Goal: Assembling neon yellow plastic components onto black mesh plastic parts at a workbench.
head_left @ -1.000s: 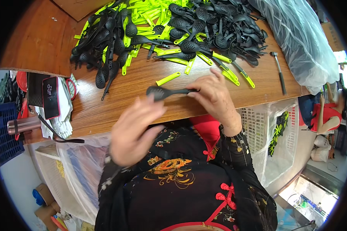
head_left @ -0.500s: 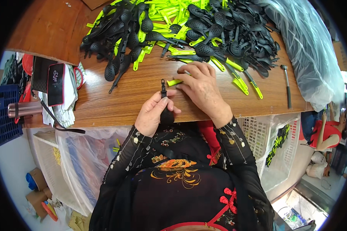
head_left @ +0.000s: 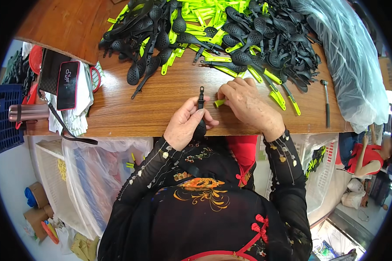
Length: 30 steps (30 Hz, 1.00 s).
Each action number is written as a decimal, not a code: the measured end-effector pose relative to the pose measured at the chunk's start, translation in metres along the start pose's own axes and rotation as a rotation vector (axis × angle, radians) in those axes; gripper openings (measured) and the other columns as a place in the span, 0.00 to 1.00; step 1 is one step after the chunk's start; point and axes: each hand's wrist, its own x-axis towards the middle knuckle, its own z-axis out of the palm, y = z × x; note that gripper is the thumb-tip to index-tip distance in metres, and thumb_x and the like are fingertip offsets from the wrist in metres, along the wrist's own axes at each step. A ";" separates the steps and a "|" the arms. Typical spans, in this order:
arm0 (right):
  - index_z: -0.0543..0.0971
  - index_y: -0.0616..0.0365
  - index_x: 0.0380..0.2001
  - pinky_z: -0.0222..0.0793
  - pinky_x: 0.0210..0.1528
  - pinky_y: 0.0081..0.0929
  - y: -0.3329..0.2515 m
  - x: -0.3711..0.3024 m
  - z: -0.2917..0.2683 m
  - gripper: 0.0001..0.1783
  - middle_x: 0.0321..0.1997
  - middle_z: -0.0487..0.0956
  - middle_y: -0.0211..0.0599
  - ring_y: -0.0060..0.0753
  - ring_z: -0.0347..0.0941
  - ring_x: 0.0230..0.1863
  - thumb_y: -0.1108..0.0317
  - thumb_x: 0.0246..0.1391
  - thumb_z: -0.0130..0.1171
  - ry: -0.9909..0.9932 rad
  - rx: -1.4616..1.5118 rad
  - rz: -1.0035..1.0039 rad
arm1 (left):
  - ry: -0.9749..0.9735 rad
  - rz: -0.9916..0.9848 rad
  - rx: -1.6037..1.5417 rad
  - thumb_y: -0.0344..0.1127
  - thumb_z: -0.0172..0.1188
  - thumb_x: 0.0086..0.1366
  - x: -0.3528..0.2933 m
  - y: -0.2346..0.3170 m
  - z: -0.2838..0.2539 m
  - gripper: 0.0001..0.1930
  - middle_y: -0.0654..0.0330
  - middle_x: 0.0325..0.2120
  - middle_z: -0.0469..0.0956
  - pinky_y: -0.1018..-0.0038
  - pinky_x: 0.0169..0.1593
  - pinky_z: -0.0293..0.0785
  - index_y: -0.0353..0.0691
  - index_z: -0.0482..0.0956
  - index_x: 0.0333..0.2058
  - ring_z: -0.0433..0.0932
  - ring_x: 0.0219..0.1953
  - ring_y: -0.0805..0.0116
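My left hand [head_left: 184,124] holds a black spoon with its bowl end low, near the table's front edge. The spoon's narrow stem [head_left: 201,96] stands up above my thumb and fingers; its bowl is partly covered, so I cannot tell whether it is slotted. A little to the right, my right hand [head_left: 251,105] is closed around a lime-green handle [head_left: 219,103]. Only the handle's end shows, pointing toward the stem, and the two pieces are apart. Beyond my right hand lie a few black spoons with green handles [head_left: 278,99].
Black slotted spoons [head_left: 287,52] and lime-green handles [head_left: 200,15] are heaped at the back. A hammer [head_left: 326,104] and clear plastic sheeting [head_left: 348,65] lie at the right. At the left are a phone [head_left: 68,85], papers and a metallic flask [head_left: 28,112]. Lined crates flank me below.
The view has shifted slightly. My right hand has drawn the green handle a little away from the spoon's stem, and less of the handle shows. My left hand still grips the spoon.
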 end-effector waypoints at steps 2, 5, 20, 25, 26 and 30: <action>0.79 0.52 0.38 0.62 0.50 0.39 -0.004 -0.006 -0.003 0.06 0.37 0.78 0.32 0.42 0.73 0.46 0.71 0.57 0.62 0.042 0.002 -0.031 | 0.003 0.030 0.057 0.34 0.48 0.81 -0.005 -0.001 0.001 0.21 0.62 0.37 0.78 0.73 0.52 0.80 0.37 0.64 0.69 0.85 0.47 0.66; 0.78 0.52 0.37 0.62 0.49 0.37 -0.013 -0.022 -0.004 0.04 0.35 0.77 0.32 0.41 0.73 0.45 0.71 0.58 0.61 0.067 0.015 -0.028 | -0.005 0.081 0.174 0.33 0.47 0.81 -0.013 0.000 0.004 0.22 0.63 0.36 0.77 0.75 0.51 0.78 0.37 0.63 0.70 0.83 0.44 0.70; 0.83 0.62 0.37 0.74 0.43 0.27 -0.013 -0.058 -0.054 0.08 0.37 0.83 0.34 0.31 0.81 0.40 0.80 0.52 0.71 0.260 0.612 0.052 | 0.063 0.314 0.839 0.31 0.52 0.78 -0.019 0.006 0.054 0.16 0.60 0.35 0.78 0.76 0.44 0.80 0.32 0.77 0.59 0.81 0.35 0.74; 0.84 0.58 0.35 0.76 0.36 0.26 -0.010 -0.049 -0.051 0.08 0.35 0.84 0.32 0.31 0.82 0.35 0.72 0.53 0.73 0.290 0.530 0.029 | 0.070 0.411 1.004 0.34 0.58 0.73 -0.023 0.018 0.062 0.15 0.50 0.37 0.79 0.61 0.42 0.77 0.38 0.79 0.55 0.82 0.38 0.49; 0.84 0.58 0.35 0.76 0.36 0.26 -0.010 -0.048 -0.051 0.09 0.35 0.85 0.32 0.30 0.82 0.35 0.72 0.53 0.74 0.274 0.512 0.021 | 0.071 0.410 1.004 0.34 0.58 0.73 -0.024 0.018 0.061 0.15 0.50 0.37 0.79 0.61 0.42 0.77 0.38 0.79 0.55 0.82 0.38 0.49; 0.84 0.60 0.36 0.76 0.37 0.25 -0.010 -0.050 -0.041 0.09 0.35 0.85 0.32 0.27 0.81 0.35 0.72 0.53 0.74 0.311 0.658 0.039 | 0.069 0.445 1.087 0.42 0.62 0.73 -0.022 0.021 0.061 0.18 0.52 0.35 0.79 0.63 0.40 0.76 0.38 0.80 0.55 0.81 0.36 0.52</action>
